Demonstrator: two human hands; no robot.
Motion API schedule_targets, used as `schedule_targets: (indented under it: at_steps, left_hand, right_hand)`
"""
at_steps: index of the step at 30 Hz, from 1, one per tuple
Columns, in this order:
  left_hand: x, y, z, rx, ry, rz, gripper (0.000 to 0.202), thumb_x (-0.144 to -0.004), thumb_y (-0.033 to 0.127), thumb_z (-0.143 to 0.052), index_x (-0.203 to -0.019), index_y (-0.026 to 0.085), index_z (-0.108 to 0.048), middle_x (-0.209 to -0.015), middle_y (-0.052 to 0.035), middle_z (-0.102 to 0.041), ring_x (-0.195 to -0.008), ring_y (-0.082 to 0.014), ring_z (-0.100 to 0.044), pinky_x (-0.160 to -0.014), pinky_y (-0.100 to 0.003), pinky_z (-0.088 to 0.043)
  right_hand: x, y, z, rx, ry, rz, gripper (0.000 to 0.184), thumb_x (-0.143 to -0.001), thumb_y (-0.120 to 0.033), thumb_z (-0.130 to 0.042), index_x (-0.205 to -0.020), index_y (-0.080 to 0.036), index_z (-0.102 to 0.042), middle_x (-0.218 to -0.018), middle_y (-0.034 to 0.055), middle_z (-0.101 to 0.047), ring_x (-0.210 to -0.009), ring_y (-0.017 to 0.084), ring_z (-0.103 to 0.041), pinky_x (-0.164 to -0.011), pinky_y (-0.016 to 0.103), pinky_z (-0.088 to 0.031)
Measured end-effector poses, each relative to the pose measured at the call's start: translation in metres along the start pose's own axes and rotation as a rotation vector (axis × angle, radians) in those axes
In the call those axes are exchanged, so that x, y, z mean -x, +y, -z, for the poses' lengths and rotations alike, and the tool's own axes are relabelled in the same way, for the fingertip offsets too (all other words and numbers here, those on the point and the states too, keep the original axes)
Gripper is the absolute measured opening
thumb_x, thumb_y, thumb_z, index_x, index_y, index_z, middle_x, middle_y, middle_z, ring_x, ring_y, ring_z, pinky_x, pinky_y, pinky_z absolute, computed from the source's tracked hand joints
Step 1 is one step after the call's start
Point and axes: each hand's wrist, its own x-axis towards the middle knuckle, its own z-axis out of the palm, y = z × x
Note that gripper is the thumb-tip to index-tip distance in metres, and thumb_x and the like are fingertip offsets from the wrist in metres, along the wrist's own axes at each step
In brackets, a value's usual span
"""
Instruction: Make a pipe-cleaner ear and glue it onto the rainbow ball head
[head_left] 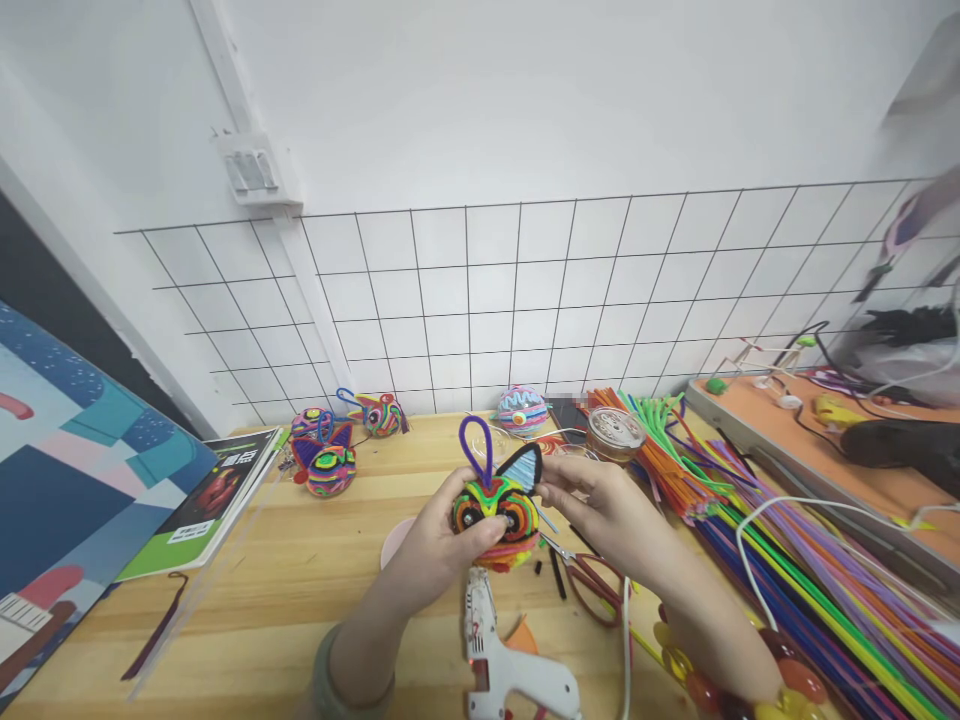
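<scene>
My left hand point(429, 547) is wrapped round a colourful pipe-cleaner ball point(496, 512) with two dark round eyes and a purple loop on top, held above the wooden table point(285, 600). My right hand point(604, 505) pinches the black and blue ear piece point(523, 466) at the ball's upper right. A white glue gun point(504, 660) lies just below the ball, and red-handled scissors point(589, 580) lie under my right hand.
Several finished pipe-cleaner ornaments point(330, 462) sit at the back of the table before a wire grid. A big spread of coloured pipe cleaners point(795, 560) covers the right side. A round tin point(613, 432), a booklet point(217, 495) and an orange tray point(840, 450) are also here.
</scene>
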Motion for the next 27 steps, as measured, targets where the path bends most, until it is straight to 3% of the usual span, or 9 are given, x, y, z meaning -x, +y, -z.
schedule_targets:
  at_steps: [11,27]
  left_hand:
    - [-0.0008,0.0012,-0.0004,0.016,-0.017,-0.008,0.042,-0.079,0.026,-0.062,-0.117,0.022,-0.047,-0.111,-0.0063,-0.062,-0.098,-0.0188,-0.058,-0.089,-0.032,-0.044]
    - [-0.0004,-0.0047,0.0021,0.027,-0.003,-0.006,0.042,-0.076,0.027,-0.064,-0.115,0.021,-0.049,-0.108,-0.0078,-0.063,-0.099,-0.0222,-0.059,-0.088,-0.035,-0.044]
  right_hand:
    - [0.0008,0.0001,-0.0006,0.024,0.002,0.006,0.031,-0.083,-0.006,-0.047,-0.103,-0.02,-0.066,-0.099,0.0038,-0.07,-0.085,0.018,-0.063,-0.075,0.027,-0.048]
    - [0.0005,-0.0007,0.0004,-0.029,-0.017,0.016,0.031,-0.084,-0.008,-0.047,-0.106,-0.021,-0.065,-0.1,0.003,-0.069,-0.087,0.018,-0.063,-0.077,0.027,-0.047]
